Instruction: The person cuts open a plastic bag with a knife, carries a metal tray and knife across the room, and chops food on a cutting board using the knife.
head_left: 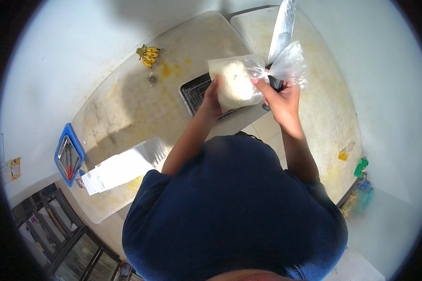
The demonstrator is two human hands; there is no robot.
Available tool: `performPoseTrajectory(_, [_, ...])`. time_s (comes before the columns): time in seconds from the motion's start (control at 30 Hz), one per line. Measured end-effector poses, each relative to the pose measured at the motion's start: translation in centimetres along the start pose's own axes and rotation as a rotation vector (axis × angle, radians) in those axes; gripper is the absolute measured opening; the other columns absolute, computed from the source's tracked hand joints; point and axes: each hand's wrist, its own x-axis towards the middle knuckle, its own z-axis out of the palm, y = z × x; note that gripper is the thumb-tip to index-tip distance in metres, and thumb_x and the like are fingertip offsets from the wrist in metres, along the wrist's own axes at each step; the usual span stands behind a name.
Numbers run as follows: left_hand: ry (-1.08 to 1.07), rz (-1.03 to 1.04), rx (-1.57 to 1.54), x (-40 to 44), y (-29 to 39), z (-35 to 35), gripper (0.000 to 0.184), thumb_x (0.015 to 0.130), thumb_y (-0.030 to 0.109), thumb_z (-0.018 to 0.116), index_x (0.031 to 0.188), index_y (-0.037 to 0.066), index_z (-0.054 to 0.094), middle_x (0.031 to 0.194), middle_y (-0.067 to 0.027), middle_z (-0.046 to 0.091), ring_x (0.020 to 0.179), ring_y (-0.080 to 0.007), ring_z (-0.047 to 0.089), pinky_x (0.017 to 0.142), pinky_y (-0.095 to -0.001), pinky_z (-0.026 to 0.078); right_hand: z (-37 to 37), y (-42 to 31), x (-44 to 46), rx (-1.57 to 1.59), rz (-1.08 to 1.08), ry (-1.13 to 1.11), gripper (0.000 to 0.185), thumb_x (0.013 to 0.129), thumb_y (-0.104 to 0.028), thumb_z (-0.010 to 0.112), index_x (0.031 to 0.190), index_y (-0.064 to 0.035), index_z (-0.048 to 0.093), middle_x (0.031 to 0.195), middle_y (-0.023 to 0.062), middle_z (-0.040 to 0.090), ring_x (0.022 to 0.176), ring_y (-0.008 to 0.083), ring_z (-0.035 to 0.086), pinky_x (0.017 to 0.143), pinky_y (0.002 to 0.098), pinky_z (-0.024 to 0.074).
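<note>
A clear plastic bag [241,89] with a rounded, whitish mass inside is held up in front of me, its neck tied in a knot. My left hand [212,97] grips the bag's left side. At the right, my right hand [282,99] is closed around the black handle of a large knife [282,33], whose broad blade points up and away from me. The right thumb reaches to the bag just below the knot. Behind the bag lies a black tray [195,96], partly hidden by the bag and my left hand.
Small bananas [149,55] lie on the stained table [169,89] at the back left, near a small dark lump [151,78]. White papers [119,171] and a blue-rimmed tray [69,154] with tools are at the near left. A green clip [361,167] sits at the right edge.
</note>
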Motion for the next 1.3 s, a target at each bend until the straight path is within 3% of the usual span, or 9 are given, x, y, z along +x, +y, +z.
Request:
performPoseTrajectory(0.1, [0.046, 0.012, -0.027, -0.3, -0.2, -0.6, 0.093, 0.081, 0.071, 0.06, 0.144, 0.007, 0.038, 0.138, -0.0145, 0.051, 0.125, -0.0299, 0.053, 0.104, -0.0486, 0.045, 0.2, -0.5, 0.6, 0.107, 0.111, -0.073, 0.033, 0.082, -0.002, 0.076, 0.109, -0.0014, 0.058, 0.082, -0.0018, 0.061, 0.073, 0.0052, 0.056, 0.064, 0.0223, 0.0463])
performPoseTrajectory(0.23, [-0.014, 0.032, -0.002, 0.3, 0.0, 0.1, 0.099, 0.076, 0.078, 0.056, 0.141, 0.006, 0.04, 0.132, -0.0127, 0.055, 0.118, -0.0266, 0.058, 0.1, -0.0448, 0.049, 2.1, 0.3, 1.6, 0.212, -0.065, -0.096, 0.029, 0.084, 0.003, 0.07, 0.108, -0.0034, 0.054, 0.079, -0.0042, 0.057, 0.064, 0.0035, 0.053, 0.054, 0.0208, 0.0406])
performPoseTrajectory(0.33, [-0.058, -0.049, -0.03, 1.2, -0.4, -1.7, 0.097, 0.082, 0.073, 0.055, 0.15, 0.009, 0.028, 0.142, -0.0144, 0.047, 0.129, -0.0308, 0.049, 0.103, -0.0485, 0.045, 2.1, 1.5, 2.5, 0.236, -0.01, -0.116, 0.029, 0.083, 0.006, 0.068, 0.106, -0.0045, 0.054, 0.082, -0.0038, 0.058, 0.065, 0.0034, 0.054, 0.055, 0.0203, 0.0419])
performPoseTrajectory(0.43, [0.348, 0.09, 0.34, 0.2, 0.0, -0.4, 0.102, 0.083, 0.064, 0.064, 0.153, 0.01, 0.015, 0.148, -0.0144, 0.039, 0.129, -0.0334, 0.048, 0.103, -0.0483, 0.045, 1.9, 2.1, 3.4, 0.175, -0.065, -0.117, 0.029, 0.081, 0.007, 0.07, 0.101, -0.0057, 0.053, 0.083, -0.0038, 0.057, 0.069, 0.0029, 0.053, 0.058, 0.0197, 0.0428])
performPoseTrajectory(0.53, [0.226, 0.209, 0.4, -1.1, 1.6, 1.6, 0.113, 0.079, 0.057, 0.075, 0.154, 0.01, 0.006, 0.15, -0.0139, 0.035, 0.129, -0.0339, 0.047, 0.102, -0.0477, 0.045, 1.6, 2.8, 3.8, 0.092, -0.106, -0.127, 0.03, 0.08, 0.006, 0.072, 0.101, -0.0059, 0.053, 0.082, -0.0043, 0.055, 0.068, 0.0028, 0.051, 0.058, 0.0194, 0.0428])
performPoseTrajectory(0.77, [-0.011, 0.053, 0.413, -1.1, 1.4, 0.1, 0.1, 0.066, 0.042, 0.09, 0.144, 0.014, 0.034, 0.134, -0.0037, 0.047, 0.125, -0.019, 0.048, 0.101, -0.0371, 0.044, 3.7, 3.7, 3.5, 0.043, -0.092, -0.262, 0.031, 0.079, 0.004, 0.073, 0.102, -0.0054, 0.054, 0.082, -0.0051, 0.052, 0.071, 0.0036, 0.051, 0.06, 0.0202, 0.0439])
performPoseTrajectory(0.97, [0.103, 0.203, 0.336, -1.1, 0.3, 0.7, 0.079, 0.074, 0.031, 0.085, 0.137, 0.013, 0.041, 0.126, -0.0048, 0.053, 0.115, -0.0188, 0.056, 0.092, -0.0353, 0.049, 4.7, 5.0, 4.5, -0.085, -0.225, -0.363, 0.029, 0.083, -0.005, 0.072, 0.107, -0.0068, 0.056, 0.083, -0.0038, 0.056, 0.069, 0.0025, 0.051, 0.056, 0.0194, 0.0434])
performPoseTrajectory(1.07, [0.111, 0.128, 0.179, -1.6, 1.0, 1.4, 0.065, 0.08, 0.026, 0.078, 0.133, 0.013, 0.043, 0.123, -0.0071, 0.056, 0.106, -0.021, 0.061, 0.087, -0.0375, 0.052, 4.1, 3.4, 4.5, -0.036, 0.011, -0.47, 0.03, 0.085, -0.007, 0.072, 0.11, -0.0072, 0.056, 0.081, -0.0038, 0.057, 0.063, 0.0036, 0.053, 0.048, 0.0195, 0.0418])
performPoseTrajectory(1.3, [0.041, 0.038, 0.211, -1.0, 2.1, 0.9, 0.066, 0.091, 0.041, 0.06, 0.144, 0.011, 0.035, 0.13, -0.0135, 0.055, 0.113, -0.0259, 0.06, 0.093, -0.0424, 0.051, 2.2, 1.8, 3.3, 0.164, 0.002, -0.382, 0.027, 0.089, -0.005, 0.065, 0.112, -0.0044, 0.052, 0.091, 0.0037, 0.069, 0.069, 0.0081, 0.066, 0.044, 0.02, 0.0442])
